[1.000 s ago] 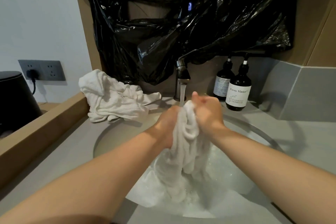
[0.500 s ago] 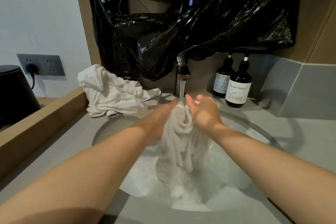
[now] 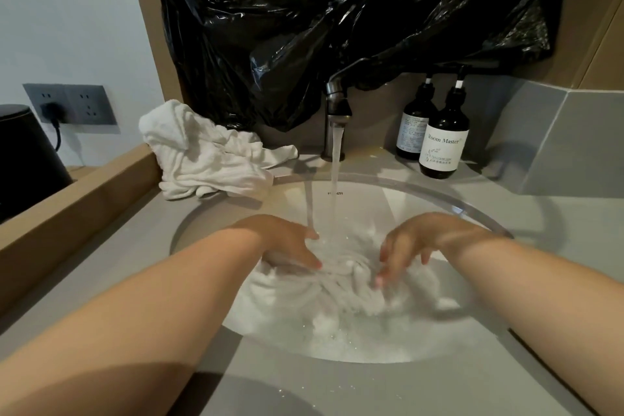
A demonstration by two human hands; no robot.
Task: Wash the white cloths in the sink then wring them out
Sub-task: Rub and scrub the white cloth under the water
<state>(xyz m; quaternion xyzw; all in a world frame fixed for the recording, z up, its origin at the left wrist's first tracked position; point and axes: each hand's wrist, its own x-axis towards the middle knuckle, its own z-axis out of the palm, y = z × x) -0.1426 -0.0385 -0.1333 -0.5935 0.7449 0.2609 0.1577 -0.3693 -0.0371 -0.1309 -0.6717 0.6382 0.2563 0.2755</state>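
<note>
Under the tap, the soaked cloth is only pressed by the left hand and right hand, fingers spread, so running water could be splashed out.

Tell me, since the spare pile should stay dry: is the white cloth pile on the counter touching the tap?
Apart. The head view shows bare counter between the cloth pile and the tap.
</note>
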